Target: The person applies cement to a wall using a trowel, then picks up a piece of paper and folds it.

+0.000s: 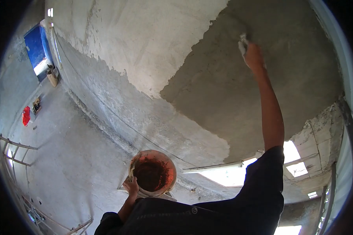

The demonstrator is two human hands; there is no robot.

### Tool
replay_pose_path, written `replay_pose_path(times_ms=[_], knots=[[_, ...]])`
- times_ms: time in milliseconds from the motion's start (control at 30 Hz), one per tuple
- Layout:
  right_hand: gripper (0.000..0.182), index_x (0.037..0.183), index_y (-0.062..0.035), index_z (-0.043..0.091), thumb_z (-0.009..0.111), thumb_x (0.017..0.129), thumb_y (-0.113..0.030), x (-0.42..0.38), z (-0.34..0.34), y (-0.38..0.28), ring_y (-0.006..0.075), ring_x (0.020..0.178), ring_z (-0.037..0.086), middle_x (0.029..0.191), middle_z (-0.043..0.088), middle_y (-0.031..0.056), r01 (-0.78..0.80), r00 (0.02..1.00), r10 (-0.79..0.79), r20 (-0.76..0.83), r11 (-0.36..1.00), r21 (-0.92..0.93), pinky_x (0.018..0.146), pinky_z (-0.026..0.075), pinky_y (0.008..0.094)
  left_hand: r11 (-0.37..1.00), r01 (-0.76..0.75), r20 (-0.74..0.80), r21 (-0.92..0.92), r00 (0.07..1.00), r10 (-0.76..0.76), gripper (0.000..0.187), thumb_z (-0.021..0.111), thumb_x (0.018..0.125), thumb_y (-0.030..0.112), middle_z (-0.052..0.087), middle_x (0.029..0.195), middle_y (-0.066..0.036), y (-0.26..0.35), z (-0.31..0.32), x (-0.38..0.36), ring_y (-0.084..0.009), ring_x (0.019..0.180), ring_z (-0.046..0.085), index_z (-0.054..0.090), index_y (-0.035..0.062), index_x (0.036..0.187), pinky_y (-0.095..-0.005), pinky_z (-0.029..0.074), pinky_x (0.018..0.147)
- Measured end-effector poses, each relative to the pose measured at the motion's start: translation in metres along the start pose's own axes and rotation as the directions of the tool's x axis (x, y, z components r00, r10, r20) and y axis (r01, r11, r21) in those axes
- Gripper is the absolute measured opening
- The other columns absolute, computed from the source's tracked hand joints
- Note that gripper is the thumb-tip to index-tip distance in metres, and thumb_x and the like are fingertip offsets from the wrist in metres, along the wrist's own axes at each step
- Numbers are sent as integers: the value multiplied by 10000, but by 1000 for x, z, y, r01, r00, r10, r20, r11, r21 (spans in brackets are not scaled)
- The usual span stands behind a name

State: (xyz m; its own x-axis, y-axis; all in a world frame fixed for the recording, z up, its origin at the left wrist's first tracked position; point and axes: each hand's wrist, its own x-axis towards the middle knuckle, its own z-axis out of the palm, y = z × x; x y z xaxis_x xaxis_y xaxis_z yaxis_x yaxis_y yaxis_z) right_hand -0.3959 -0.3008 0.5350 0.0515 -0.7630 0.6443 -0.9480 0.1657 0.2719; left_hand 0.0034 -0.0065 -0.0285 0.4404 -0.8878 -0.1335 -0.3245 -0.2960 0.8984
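High on the wall, my right hand [255, 58] is closed round a pale, plaster-smeared hand tool [243, 44]. The tool lies against a wide patch of dark, damp-looking plaster [223, 70]; motion blurs it and I cannot tell its exact kind. Down at the lower middle, my left hand [131, 187] grips the near left rim of an orange bucket [171, 174]. Dark grey-brown mix [150, 176] lies inside, with smears up the bucket's walls. A yellowish strip [131, 169] hangs over the rim just above my left fingers.
Lighter, dry wall [145, 43] borders the dark patch along a ragged edge. A cable [106, 105] runs along the wall's lower part. Metal frames [17, 147] stand at the left. A red item [26, 116] lies on the floor near a blue door [36, 47]. Bright openings [227, 175] show at the right.
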Motion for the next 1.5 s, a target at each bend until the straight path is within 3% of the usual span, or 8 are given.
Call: replay_pose_path(times_ms=[533,667,867,967,1133,1233,1367,1500], knots=[[301,1044,-10,623,576,867,-248,29,-30,15,381,853,609,930,627,219,5,1000,-6,4,982,190,714,484,423,996,11,-66,90,998,-5,287,618,678,204,578,597,-221,28,-5,-5,-351,559,561,597,-81,661,-450,419,565],[292,1043,17,620,576,860,-207,25,-23,10,381,833,610,901,629,224,152,984,-139,-115,983,107,712,485,412,980,197,182,17,963,-197,355,636,699,244,602,739,-233,29,-8,2,-372,768,559,607,-96,800,-477,410,746],[259,957,57,630,587,836,-168,16,25,24,331,770,625,861,638,220,-39,999,47,-11,913,406,691,476,396,991,18,-20,134,1000,-15,336,621,719,267,585,721,-279,-45,19,5,-435,717,525,611,-67,758,-503,385,710],[202,892,42,642,567,847,-140,-8,27,4,267,683,631,786,655,174,-72,997,73,17,860,505,644,477,369,986,120,85,115,988,-130,383,655,689,257,548,829,-297,-16,7,4,-428,826,506,581,-100,806,-492,379,766],[164,854,-10,657,535,866,-118,-38,5,-22,143,534,596,663,638,88,-409,889,160,430,699,586,495,456,304,949,286,207,137,928,-309,471,683,671,274,523,971,-323,-21,5,8,-431,934,487,564,-129,883,-485,379,850],[301,790,-21,619,536,905,-286,-36,5,-21,96,440,505,567,549,31,-329,943,171,285,613,719,376,377,284,985,172,56,34,983,-174,419,670,683,268,542,893,-313,-25,12,4,-425,909,507,585,-115,830,-480,388,824],[147,895,-15,649,549,852,-115,-12,-1,-24,165,550,610,677,634,100,-394,918,227,324,606,691,500,467,319,998,64,69,29,995,-66,344,656,695,234,580,699,-258,3,1,2,-393,730,565,601,-105,717,-469,422,699],[192,987,-1,621,561,833,-100,-10,34,-23,315,741,634,837,642,187,-190,982,167,91,861,472,635,492,393,997,70,87,31,994,-72,320,649,687,225,589,627,-236,23,-8,0,-383,589,560,609,-92,672,-462,423,603]])
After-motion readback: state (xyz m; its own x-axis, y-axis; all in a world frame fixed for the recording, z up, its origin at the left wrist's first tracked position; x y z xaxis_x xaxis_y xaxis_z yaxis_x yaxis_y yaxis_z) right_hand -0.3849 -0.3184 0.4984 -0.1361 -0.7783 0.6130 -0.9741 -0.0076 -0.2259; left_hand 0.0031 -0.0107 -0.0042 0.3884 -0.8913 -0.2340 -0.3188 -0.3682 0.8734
